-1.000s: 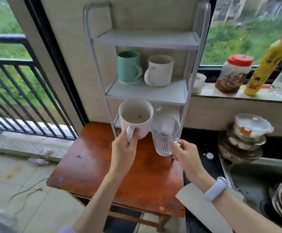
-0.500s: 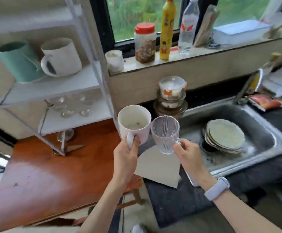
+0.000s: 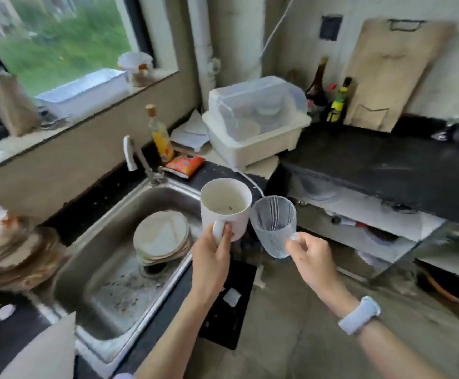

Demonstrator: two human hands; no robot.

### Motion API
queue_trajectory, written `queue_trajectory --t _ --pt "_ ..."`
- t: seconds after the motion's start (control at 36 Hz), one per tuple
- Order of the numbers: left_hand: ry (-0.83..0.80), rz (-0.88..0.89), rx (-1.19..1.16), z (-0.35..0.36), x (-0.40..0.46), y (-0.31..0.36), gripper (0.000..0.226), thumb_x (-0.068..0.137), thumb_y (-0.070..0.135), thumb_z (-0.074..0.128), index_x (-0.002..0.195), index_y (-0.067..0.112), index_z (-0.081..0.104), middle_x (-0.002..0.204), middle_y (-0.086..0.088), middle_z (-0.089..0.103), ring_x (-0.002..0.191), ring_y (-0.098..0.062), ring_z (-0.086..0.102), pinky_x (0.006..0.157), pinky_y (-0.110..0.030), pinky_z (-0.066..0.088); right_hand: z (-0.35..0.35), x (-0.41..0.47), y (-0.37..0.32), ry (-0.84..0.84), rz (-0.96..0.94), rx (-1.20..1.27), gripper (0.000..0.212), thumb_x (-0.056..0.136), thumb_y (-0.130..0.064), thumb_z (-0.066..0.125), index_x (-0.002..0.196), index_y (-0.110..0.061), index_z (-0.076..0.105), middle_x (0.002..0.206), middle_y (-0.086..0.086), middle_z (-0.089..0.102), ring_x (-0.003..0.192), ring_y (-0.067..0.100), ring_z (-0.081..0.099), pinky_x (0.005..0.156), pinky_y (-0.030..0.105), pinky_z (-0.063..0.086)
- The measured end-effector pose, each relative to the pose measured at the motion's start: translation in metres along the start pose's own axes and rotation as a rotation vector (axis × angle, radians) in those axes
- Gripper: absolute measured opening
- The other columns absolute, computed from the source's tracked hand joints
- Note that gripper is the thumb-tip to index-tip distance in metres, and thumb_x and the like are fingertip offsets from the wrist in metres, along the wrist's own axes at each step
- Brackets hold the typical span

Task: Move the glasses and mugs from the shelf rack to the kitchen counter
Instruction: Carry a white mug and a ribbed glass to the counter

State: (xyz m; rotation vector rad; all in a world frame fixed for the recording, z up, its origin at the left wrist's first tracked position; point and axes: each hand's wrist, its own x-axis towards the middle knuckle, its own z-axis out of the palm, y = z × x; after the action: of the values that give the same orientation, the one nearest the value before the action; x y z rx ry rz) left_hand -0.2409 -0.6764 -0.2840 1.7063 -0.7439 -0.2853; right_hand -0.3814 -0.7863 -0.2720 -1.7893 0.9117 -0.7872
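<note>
My left hand (image 3: pixel 213 259) grips the handle of a white mug (image 3: pixel 224 207), held upright in the air beside the sink. A clear ribbed glass mug (image 3: pixel 273 224) hangs just right of it, touching its side, with my right hand (image 3: pixel 309 259) pinched on its handle. Both are empty and tilt slightly toward me. The black kitchen counter (image 3: pixel 381 165) stretches to the right, beyond and above the two cups. The shelf rack is out of view.
A steel sink (image 3: pixel 108 269) with stacked plates (image 3: pixel 161 237) lies to the left, tap (image 3: pixel 134 157) behind it. A covered white dish drainer (image 3: pixel 257 119), bottles (image 3: pixel 337 102) and a leaning wooden board (image 3: pixel 392 72) stand at the counter's back. Open shelves (image 3: pixel 359 222) sit under the counter.
My view has swung right from the rack, past the wooden table and sink, to the counter corner. Both hands kept their cups, held side by side in front of me.
</note>
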Motion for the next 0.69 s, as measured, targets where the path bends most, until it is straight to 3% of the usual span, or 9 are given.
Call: queue_trajectory --t 0.08,0.17,0.28,0.36,0.5,0.56,0.64,0.69 --pt "-0.117 0.056 -0.001 0.073 0.021 0.024 0.033 0.092 0.040 0.049 0.069 0.016 0.050 0.050 0.005 0.048 0.047 -0.010 0.043 0.047 -0.024 0.035 -0.064 0.020 0.021 0.145 0.040 -0.037 0.045 0.082 0.000 0.052 0.051 -0.017 0.024 0.048 -0.005 0.023 0.044 0.007 0.023 0.044 0.022 0.018" --pt "-0.241 0.096 -0.042 0.139 0.040 0.049 0.030 0.092 0.036 0.050 0.069 0.016 0.051 0.049 -0.001 0.048 0.048 -0.014 0.044 0.048 -0.027 0.035 -0.119 0.035 0.041 0.287 0.083 -0.057 0.048 0.080 0.000 0.053 0.049 -0.020 0.023 0.043 -0.010 0.024 0.041 0.006 0.025 0.042 0.021 0.021" --pt "-0.407 0.158 -0.059 0.218 0.056 0.075 0.026 0.093 0.031 0.050 0.067 0.028 0.051 0.050 0.007 0.051 0.048 -0.009 0.046 0.047 -0.018 0.037 -0.180 0.050 0.068 0.465 0.154 -0.095 0.045 0.079 0.000 0.053 0.049 -0.018 0.025 0.045 -0.007 0.024 0.042 0.007 0.027 0.042 0.021 0.021" --pt "-0.529 0.165 -0.087 0.274 0.066 0.087 0.023 0.093 0.032 0.050 0.071 0.026 0.054 0.052 0.008 0.052 0.048 -0.009 0.049 0.050 -0.024 0.040 -0.220 0.061 0.087 0.566 0.205 -0.078 0.037 0.079 -0.005 0.054 0.051 -0.013 0.031 0.047 -0.005 0.024 0.043 0.008 0.026 0.041 0.020 0.020" --pt "-0.656 0.139 -0.142 0.369 0.089 0.102 0.021 0.093 0.031 0.050 0.073 0.025 0.055 0.062 0.002 0.058 0.039 -0.004 0.051 0.041 -0.018 0.044 -0.278 0.099 0.117 0.659 0.260 -0.101 0.038 0.081 -0.004 0.052 0.052 -0.013 0.030 0.050 0.002 0.027 0.045 0.008 0.023 0.041 0.020 0.019" --pt "-0.707 0.138 -0.153 0.406 0.104 0.105 0.019 0.093 0.032 0.049 0.077 0.026 0.056 0.068 0.001 0.061 0.040 -0.006 0.053 0.042 -0.021 0.048 -0.300 0.121 0.130 0.694 0.269 -0.081 0.041 0.081 -0.002 0.052 0.050 -0.015 0.028 0.048 -0.001 0.027 0.041 0.006 0.024 0.038 0.017 0.019" --pt "-0.766 0.140 -0.174 0.462 0.134 0.111 0.016 0.093 0.034 0.048 0.089 0.022 0.058 0.079 -0.001 0.064 0.046 -0.010 0.056 0.043 -0.014 0.044 -0.333 0.163 0.148 0.721 0.310 -0.062 0.042 0.081 -0.005 0.051 0.049 -0.020 0.028 0.045 -0.008 0.027 0.039 0.004 0.025 0.037 0.013 0.020" --pt "-0.785 0.149 -0.164 0.492 0.153 0.115 0.018 0.093 0.035 0.048 0.092 0.020 0.057 0.079 -0.005 0.065 0.045 -0.009 0.055 0.044 -0.018 0.047 -0.353 0.188 0.159 0.726 0.331 -0.054 0.045 0.081 -0.007 0.050 0.044 -0.024 0.030 0.039 -0.010 0.029 0.038 0.004 0.026 0.038 0.013 0.021"
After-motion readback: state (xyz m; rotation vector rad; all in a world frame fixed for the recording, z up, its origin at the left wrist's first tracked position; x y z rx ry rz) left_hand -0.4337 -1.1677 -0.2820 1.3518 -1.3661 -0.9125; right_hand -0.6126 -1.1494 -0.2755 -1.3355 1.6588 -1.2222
